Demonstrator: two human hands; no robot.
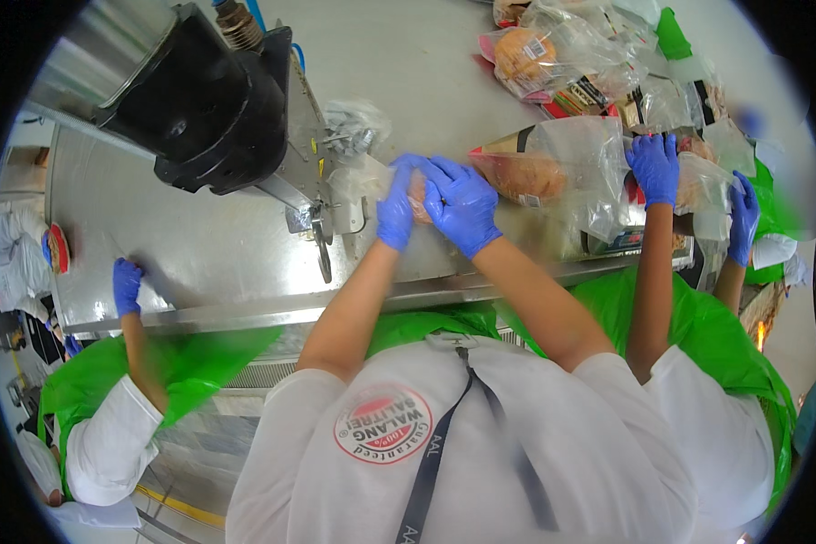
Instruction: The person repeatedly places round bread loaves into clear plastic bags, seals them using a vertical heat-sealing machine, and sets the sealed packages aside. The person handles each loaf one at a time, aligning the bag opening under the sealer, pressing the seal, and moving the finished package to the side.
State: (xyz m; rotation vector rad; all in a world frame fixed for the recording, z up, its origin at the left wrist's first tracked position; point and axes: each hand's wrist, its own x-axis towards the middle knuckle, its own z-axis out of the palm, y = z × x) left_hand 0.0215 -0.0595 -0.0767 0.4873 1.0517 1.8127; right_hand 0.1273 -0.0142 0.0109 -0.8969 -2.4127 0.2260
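My left hand (396,207) and my right hand (464,202), both in blue gloves, are wrapped around a bagged meat product (418,197) above the steel table. Much of the product is hidden under my fingers. Clear plastic film (362,182) stretches from it to the left, towards the metal plate of a clipping machine (304,163). Right of my right hand lies a larger clear bag (537,163) with a brownish piece of meat inside.
A clear bag of small grey pieces (355,128) rests beside the machine. Several bagged products (527,58) are piled at the back right. A co-worker's gloved hand (654,166) touches bags at right; another person's gloved hand (127,285) is at the left table edge (197,316).
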